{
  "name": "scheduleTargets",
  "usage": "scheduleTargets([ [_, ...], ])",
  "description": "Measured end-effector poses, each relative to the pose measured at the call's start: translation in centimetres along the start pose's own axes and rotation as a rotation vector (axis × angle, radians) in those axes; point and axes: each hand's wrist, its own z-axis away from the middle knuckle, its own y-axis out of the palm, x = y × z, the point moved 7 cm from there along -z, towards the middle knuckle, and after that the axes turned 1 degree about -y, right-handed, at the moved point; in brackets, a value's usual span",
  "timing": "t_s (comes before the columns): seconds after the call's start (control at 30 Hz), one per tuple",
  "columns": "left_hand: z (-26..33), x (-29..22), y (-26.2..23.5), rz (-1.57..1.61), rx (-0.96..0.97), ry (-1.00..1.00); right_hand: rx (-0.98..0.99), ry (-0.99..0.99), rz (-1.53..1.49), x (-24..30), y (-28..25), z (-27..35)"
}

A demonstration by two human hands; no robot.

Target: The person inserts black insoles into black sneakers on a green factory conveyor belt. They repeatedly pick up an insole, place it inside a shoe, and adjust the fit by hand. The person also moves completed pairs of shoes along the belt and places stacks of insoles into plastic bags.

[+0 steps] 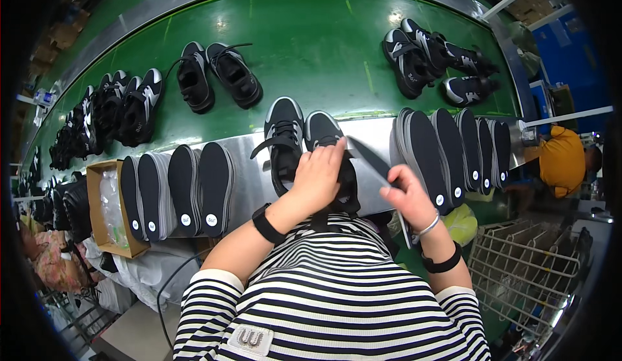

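A pair of black and grey sneakers stands on the metal ledge before me, toes pointing away. My left hand [317,176] is closed on the right sneaker [322,126], its fingers together over the tongue and opening; the fingertips are partly hidden. Beside it stands the left sneaker [284,118], its strap loose to the left. My right hand [412,199] grips a dark insole [369,157], seen nearly edge-on. One end of the insole is close to the right sneaker's opening, and the other extends below my hand.
Stacked insoles [421,147] lie along the ledge to the right, more stacks [215,183] to the left. A cardboard box [137,247] holds clear plastic. Several sneakers [414,63] rest on the green belt [304,43]. A wire rack [518,277] and a person in yellow [562,160] are at right.
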Motion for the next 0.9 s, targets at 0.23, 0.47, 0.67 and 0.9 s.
scheduleTargets([
  [0.23, -1.4, 3.0, 0.0, 0.251, -0.006, -0.338, 0.331, 0.28, 0.343, -1.7, 1.4, 1.9],
  [0.47, -1.1, -0.1, 1.0, 0.248, -0.129, -0.073, -0.016, -0.017, 1.282, -3.7, 5.2, -5.0],
  [0.67, -1.7, 0.8, 1.8, 0.173, -0.093, -0.181, 0.108, -0.072, 1.487, 0.6, 3.4, -0.8],
  [0.9, -2.1, 1.4, 2.7, 0.266, -0.106, -0.23, 0.233, -0.169, 1.576, 0.2, 3.7, -0.3],
])
